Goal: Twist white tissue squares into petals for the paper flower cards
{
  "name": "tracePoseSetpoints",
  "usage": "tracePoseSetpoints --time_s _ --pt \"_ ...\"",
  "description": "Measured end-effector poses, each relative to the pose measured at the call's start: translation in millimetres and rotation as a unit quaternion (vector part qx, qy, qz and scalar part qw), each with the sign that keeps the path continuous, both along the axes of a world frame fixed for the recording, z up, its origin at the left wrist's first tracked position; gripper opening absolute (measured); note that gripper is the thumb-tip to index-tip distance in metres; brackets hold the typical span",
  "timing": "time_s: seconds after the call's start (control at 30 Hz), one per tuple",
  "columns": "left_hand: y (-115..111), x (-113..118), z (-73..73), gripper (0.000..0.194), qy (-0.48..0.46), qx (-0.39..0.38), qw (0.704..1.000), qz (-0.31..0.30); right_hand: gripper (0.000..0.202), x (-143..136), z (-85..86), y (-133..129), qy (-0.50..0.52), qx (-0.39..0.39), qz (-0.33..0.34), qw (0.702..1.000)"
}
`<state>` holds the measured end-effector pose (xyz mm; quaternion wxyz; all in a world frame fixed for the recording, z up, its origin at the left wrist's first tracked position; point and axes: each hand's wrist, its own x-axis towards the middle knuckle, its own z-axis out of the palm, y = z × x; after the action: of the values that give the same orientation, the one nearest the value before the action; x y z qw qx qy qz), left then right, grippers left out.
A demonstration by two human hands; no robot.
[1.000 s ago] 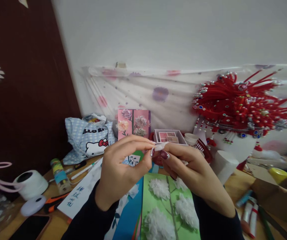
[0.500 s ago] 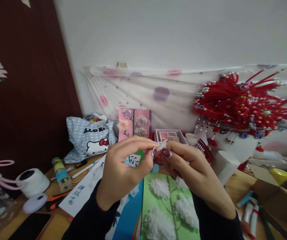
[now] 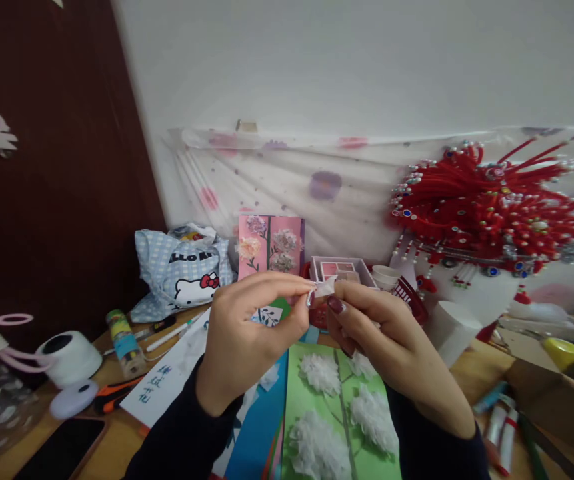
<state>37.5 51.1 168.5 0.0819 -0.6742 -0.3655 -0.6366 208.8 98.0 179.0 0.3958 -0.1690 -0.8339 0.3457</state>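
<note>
I've got L hand (image 3: 251, 333) and R hand (image 3: 391, 333) each in a closed thumb-and-finger pinch on opp. ends of a small white scrap (image 3: 325, 288), held mid-air, in my view just above the green card (image 3: 295, 401) w/ white flowers (image 3: 374, 420). Pink card (image 3: 277, 227) stands behind, nr. checked bag (image 3: 184, 273).

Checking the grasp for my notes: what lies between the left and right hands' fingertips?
In the head view, a small piece of white paper spans the gap from the left hand to the right hand.
</note>
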Motion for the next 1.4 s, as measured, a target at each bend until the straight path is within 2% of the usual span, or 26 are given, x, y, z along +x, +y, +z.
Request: tracePoseSetpoints --time_s 0.1,0.2,0.33,0.67,0.83,1.07,1.4 --pt "1 2 -1.2 0.017 0.006 0.025 1.000 0.014 0.021 -2 -1.1 0 0.014 -0.011 -0.014 1.000" --pt "1 3 -1.7 0.017 0.017 0.048 0.999 0.020 0.029 -4 -2.7 0 0.035 -0.015 -0.026 0.999" --pt "0 3 -1.7 0.018 0.008 0.041 0.999 0.014 0.034 -4 -3.8 1 0.035 -0.011 -0.019 0.999" --pt "-4 2 2.4 0.019 -0.058 -0.050 0.996 -0.043 0.032 -1 -1.7 0 0.006 0.027 -0.014 1.000" --pt "-4 -5 5.4 0.015 -0.070 -0.108 0.989 -0.079 0.029 2 0.0 -2 -0.058 0.064 -0.033 0.996" --pt "-3 -16 7.1 0.015 -0.059 -0.173 0.974 -0.130 0.026 1 2.4 -9 -0.084 0.036 -0.013 0.996" --pt "-8 -12 10.3 0.022 -0.014 -0.111 0.989 -0.101 0.029 3 3.8 -7 -0.104 0.034 -0.008 0.994"
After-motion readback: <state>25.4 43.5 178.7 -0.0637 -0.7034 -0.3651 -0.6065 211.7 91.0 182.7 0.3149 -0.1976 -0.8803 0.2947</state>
